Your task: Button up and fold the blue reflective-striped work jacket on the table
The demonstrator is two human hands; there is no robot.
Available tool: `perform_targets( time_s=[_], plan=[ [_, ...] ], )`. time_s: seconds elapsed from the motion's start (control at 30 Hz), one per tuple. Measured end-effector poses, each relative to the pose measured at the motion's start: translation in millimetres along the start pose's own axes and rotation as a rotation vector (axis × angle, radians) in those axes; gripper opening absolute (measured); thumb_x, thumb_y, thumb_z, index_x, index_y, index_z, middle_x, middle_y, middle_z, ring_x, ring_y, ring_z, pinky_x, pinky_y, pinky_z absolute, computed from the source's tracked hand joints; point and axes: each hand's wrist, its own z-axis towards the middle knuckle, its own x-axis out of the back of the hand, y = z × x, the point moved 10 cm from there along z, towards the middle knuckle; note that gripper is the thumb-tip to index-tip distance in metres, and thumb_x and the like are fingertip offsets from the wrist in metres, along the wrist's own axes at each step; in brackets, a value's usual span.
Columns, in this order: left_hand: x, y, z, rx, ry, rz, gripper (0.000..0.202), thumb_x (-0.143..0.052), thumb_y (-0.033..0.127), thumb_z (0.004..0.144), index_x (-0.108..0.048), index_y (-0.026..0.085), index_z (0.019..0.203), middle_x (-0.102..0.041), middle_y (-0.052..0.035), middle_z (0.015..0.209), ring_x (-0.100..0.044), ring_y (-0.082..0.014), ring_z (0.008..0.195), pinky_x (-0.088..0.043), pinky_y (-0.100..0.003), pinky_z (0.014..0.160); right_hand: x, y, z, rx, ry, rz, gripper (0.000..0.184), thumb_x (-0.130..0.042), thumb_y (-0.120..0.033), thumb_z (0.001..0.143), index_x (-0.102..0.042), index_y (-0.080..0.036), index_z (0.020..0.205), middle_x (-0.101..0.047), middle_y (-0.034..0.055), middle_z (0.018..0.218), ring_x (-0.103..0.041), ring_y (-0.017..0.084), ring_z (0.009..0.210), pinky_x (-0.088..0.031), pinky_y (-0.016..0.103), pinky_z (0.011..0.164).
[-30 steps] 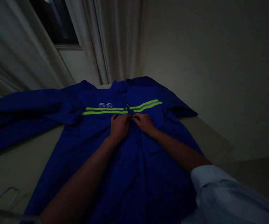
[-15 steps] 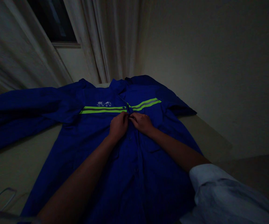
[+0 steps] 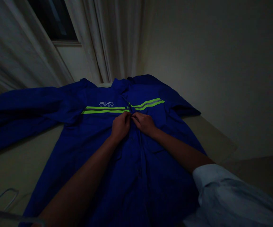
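Note:
A blue work shirt (image 3: 98, 148) with a yellow-green reflective stripe (image 3: 103, 111) across the chest lies face up on a pale table (image 3: 13, 164). My left hand (image 3: 120, 126) and my right hand (image 3: 144, 123) meet at the front placket just below the stripe. Both pinch the cloth edges there, fingertips touching each other. Whatever small part they hold is hidden under the fingers. The light is dim.
The shirt's left sleeve (image 3: 20, 107) stretches far left across the table. A wire hanger (image 3: 1, 201) lies at the lower left corner. Curtains (image 3: 108, 41) and a dark window (image 3: 53, 22) stand behind; a wall rises at the right beyond the table edge (image 3: 217, 138).
Both hands crept slightly up the placket toward the stripe and closed tighter together. The shirt has not shifted.

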Motion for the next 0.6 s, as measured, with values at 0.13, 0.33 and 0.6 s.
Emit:
perform_targets(
  time_s=[0.13,0.33,0.6],
  plan=[
    [-2.3,1.0,0.7,-0.024,-0.014,-0.033,0.023,-0.048,0.023,0.103,-0.070,0.023,0.110,-0.079,-0.0063,0.104,-0.074,-0.0245,0.097,-0.050,-0.030,0.083,1.9,1.4,-0.6,-0.040,-0.002,-0.008,0.018,-0.056,-0.031,0.108,-0.069,-0.020,0.113,-0.079,0.0077,0.107,-0.073,0.023,0.095,-0.044,0.030,0.076],
    [-1.1,3.0,0.0,-0.070,0.005,-0.088,0.022,-0.048,0.021,0.102,-0.069,0.023,0.109,-0.078,-0.0060,0.104,-0.073,-0.0228,0.096,-0.051,-0.031,0.086,1.7,2.1,-1.6,-0.043,0.008,0.009,0.015,-0.057,-0.030,0.108,-0.069,-0.021,0.110,-0.079,0.0069,0.105,-0.072,0.022,0.094,-0.044,0.029,0.077],
    [-6.2,2.0,-0.4,-0.043,-0.025,-0.009,0.022,-0.046,0.022,0.104,-0.068,0.022,0.109,-0.077,-0.0076,0.102,-0.073,-0.0253,0.095,-0.051,-0.033,0.083,4.3,7.5,0.8,-0.083,0.037,0.000,0.017,-0.060,-0.033,0.106,-0.073,-0.022,0.108,-0.079,0.0076,0.104,-0.073,0.023,0.092,-0.044,0.030,0.075]
  ],
)
